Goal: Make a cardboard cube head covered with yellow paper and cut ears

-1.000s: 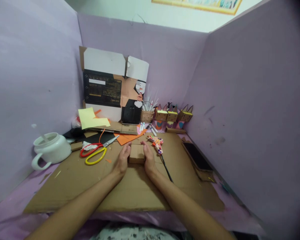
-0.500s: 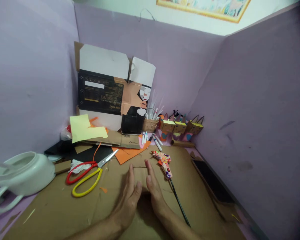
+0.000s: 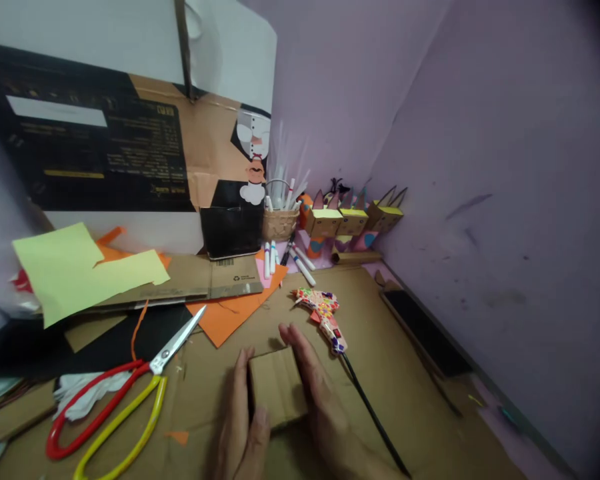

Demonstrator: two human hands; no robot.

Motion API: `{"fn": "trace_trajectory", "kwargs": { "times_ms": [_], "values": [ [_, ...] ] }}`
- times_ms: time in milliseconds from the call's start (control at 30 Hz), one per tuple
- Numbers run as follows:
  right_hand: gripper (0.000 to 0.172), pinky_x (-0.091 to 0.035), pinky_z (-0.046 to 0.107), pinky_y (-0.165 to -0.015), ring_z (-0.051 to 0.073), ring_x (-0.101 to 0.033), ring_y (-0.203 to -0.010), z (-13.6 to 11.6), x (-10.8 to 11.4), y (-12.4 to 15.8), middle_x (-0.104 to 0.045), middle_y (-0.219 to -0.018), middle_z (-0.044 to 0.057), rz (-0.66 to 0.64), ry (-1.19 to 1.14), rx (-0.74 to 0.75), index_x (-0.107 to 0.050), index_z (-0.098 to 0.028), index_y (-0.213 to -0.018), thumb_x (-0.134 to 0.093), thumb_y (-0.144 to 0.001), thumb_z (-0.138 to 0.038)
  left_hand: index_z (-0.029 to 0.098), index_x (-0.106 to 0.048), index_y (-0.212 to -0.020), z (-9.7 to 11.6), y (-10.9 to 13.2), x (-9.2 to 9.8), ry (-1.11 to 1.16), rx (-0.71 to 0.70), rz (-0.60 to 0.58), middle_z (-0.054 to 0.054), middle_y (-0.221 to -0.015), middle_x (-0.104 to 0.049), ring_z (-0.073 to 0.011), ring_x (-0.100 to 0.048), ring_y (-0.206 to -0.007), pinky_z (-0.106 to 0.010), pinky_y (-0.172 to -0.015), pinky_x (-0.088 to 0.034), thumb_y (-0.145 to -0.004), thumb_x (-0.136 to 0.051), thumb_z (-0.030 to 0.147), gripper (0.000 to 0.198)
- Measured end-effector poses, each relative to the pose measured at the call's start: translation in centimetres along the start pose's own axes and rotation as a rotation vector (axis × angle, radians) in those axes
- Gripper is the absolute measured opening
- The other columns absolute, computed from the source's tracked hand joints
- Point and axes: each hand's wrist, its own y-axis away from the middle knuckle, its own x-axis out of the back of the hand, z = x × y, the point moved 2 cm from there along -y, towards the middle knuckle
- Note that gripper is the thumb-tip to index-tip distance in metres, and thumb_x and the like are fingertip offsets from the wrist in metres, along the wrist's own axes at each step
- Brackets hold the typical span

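Note:
Between my two palms is a small brown cardboard box (image 3: 276,383), its broad face turned up toward me. My left hand (image 3: 241,417) presses along its left side, with the thumb near its lower left corner. Flat against the right side lies my right hand (image 3: 320,393), fingers pointing away from me. To the right of the hands, a hot glue gun (image 3: 325,313) with a colourful pattern rests on the cardboard, its black cord running toward me. Large scissors (image 3: 155,367) with one red and one yellow handle lie partly spread at the left.
A printed carton (image 3: 195,147) stands at the back. Yellow paper (image 3: 85,273) and orange paper (image 3: 235,317) lie before it. Markers (image 3: 303,265), a basket (image 3: 280,223) of glue sticks and cardboard animal figures (image 3: 325,223) are behind. A dark phone-like slab (image 3: 425,330) lies along the right wall.
My view has moved nearer and turned, so the white pot at the left has left the frame. The small box now shows its broad upper face between my hands.

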Motion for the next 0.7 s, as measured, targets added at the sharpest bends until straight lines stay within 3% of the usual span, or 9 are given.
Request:
{"fn": "trace_trajectory", "kwargs": {
  "times_ms": [133,267,433,500,567,700],
  "values": [
    [0.061,-0.029,0.047,-0.106,0.024,-0.039,-0.127,-0.2,0.6,-0.8,-0.045,-0.136,0.004,0.098,-0.178,-0.006,-0.047,-0.027,-0.127,-0.031,-0.081,-0.064,0.030,-0.017,-0.140,-0.7,0.0,0.2,0.097,-0.017,0.039,0.002,-0.148,-0.021,-0.0232,-0.015,-0.136,-0.043,-0.111,-0.017,-0.087,-0.030,0.049,0.058],
    [0.048,-0.022,0.048,-0.109,0.023,-0.037,-0.128,-2.2,1.6,-0.8,-0.047,-0.135,0.003,0.141,-0.225,0.140,-0.052,-0.029,-0.122,-0.035,-0.085,-0.054,0.031,-0.029,-0.135,-1.5,-0.7,1.0,0.214,-0.003,0.107,0.000,-0.145,-0.031,-0.0259,-0.025,-0.133,-0.044,-0.110,-0.019,-0.081,-0.044,0.052,0.060],
    [0.038,-0.040,0.053,-0.095,0.030,-0.054,-0.110,-4.1,3.3,-0.6,-0.059,-0.120,0.009,0.096,-0.172,0.218,-0.058,-0.029,-0.114,-0.049,-0.082,-0.047,0.028,-0.046,-0.122,0.3,-2.4,3.4,0.265,-0.081,0.406,-0.003,-0.131,-0.048,-0.0240,-0.042,-0.121,-0.039,-0.105,-0.030,-0.083,-0.047,0.044,0.043],
    [0.034,-0.045,0.051,-0.088,0.030,-0.059,-0.102,-4.1,4.0,-0.8,-0.063,-0.113,0.009,0.104,-0.127,0.216,-0.060,-0.030,-0.109,-0.054,-0.079,-0.045,0.025,-0.049,-0.118,1.0,-2.8,3.9,0.286,-0.107,0.467,-0.005,-0.125,-0.052,-0.0248,-0.046,-0.116,-0.041,-0.103,-0.032,-0.082,-0.048,0.043,0.040],
    [0.029,-0.047,0.049,-0.084,0.029,-0.061,-0.098,-3.7,4.5,-0.9,-0.065,-0.108,0.008,0.141,-0.071,0.203,-0.061,-0.031,-0.106,-0.056,-0.080,-0.042,0.022,-0.049,-0.117,1.4,-2.8,3.9,0.276,-0.156,0.427,-0.008,-0.124,-0.052,-0.0267,-0.047,-0.115,-0.042,-0.101,-0.033,-0.081,-0.048,0.044,0.043],
    [0.034,-0.043,0.050,-0.089,0.030,-0.055,-0.107,-2.7,4.8,-0.9,-0.060,-0.116,0.009,0.096,0.032,0.190,-0.056,-0.030,-0.112,-0.054,-0.081,-0.042,0.023,-0.040,-0.131,1.8,-2.0,2.7,0.037,-0.260,0.083,-0.010,-0.138,-0.040,-0.0329,-0.036,-0.125,-0.044,-0.105,-0.028,-0.064,-0.068,0.044,0.075]
  ]
}}
